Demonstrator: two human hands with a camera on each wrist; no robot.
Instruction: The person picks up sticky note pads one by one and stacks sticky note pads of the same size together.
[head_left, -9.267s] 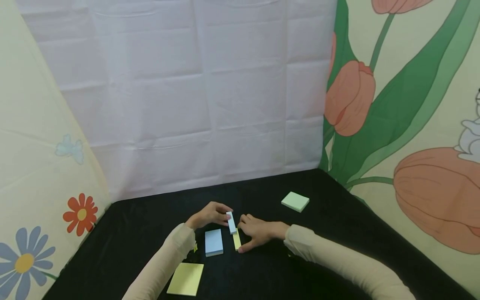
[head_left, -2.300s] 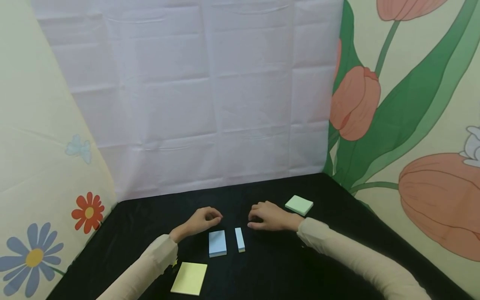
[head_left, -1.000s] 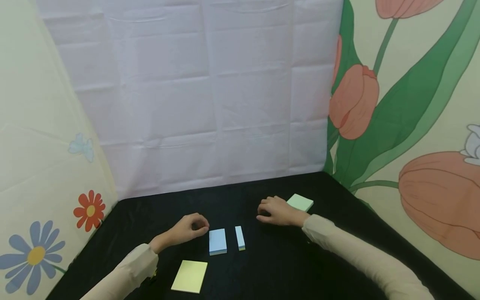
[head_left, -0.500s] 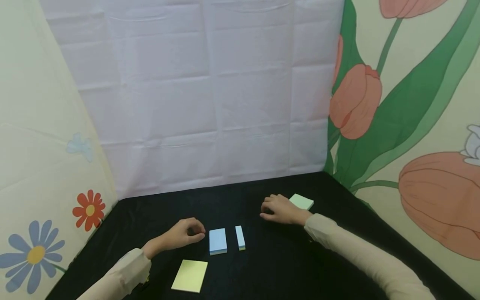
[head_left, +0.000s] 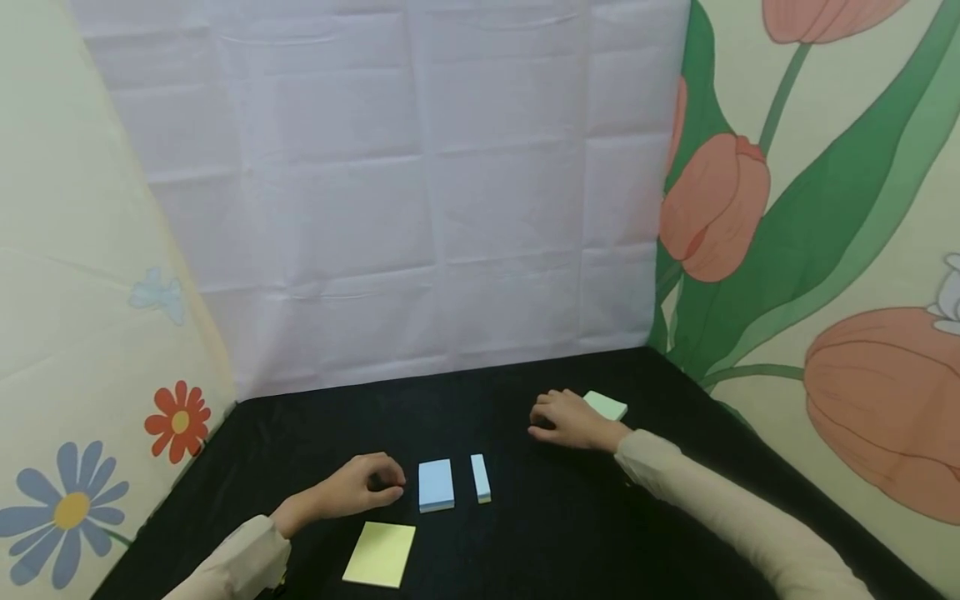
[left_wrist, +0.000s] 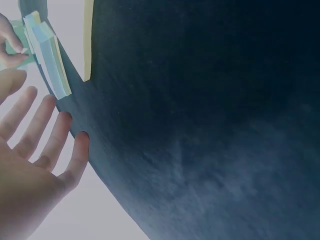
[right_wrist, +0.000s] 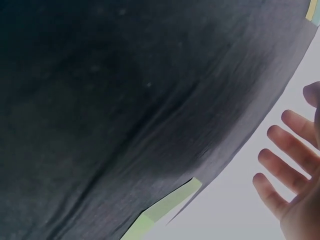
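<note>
In the head view my left hand (head_left: 356, 486) is over the black cloth, left of a blue sticky note pad (head_left: 436, 484). Its fingers are loosely bent and hold nothing; the left wrist view shows them spread apart. A narrow blue sticky note pad (head_left: 480, 477) lies to the right of the wider one, with a yellow edge showing beneath it. My right hand (head_left: 573, 419), also without anything in it, is just left of a green sticky note pad (head_left: 607, 405) and partly hides it. Nearer to me lies a square yellow sticky note pad (head_left: 379, 554).
Black cloth (head_left: 555, 533) covers the table. A white sheet (head_left: 337, 208) hangs behind it, and flower-printed cloths flank both sides. Something small and yellow shows at the left sleeve (head_left: 247, 554), too hidden to identify.
Earlier my left hand held the narrow blue pad over a narrow yellow one; now the blue lies on the yellow. Both hands have since moved apart, the left one leftward and nearer, the right one rightward.
</note>
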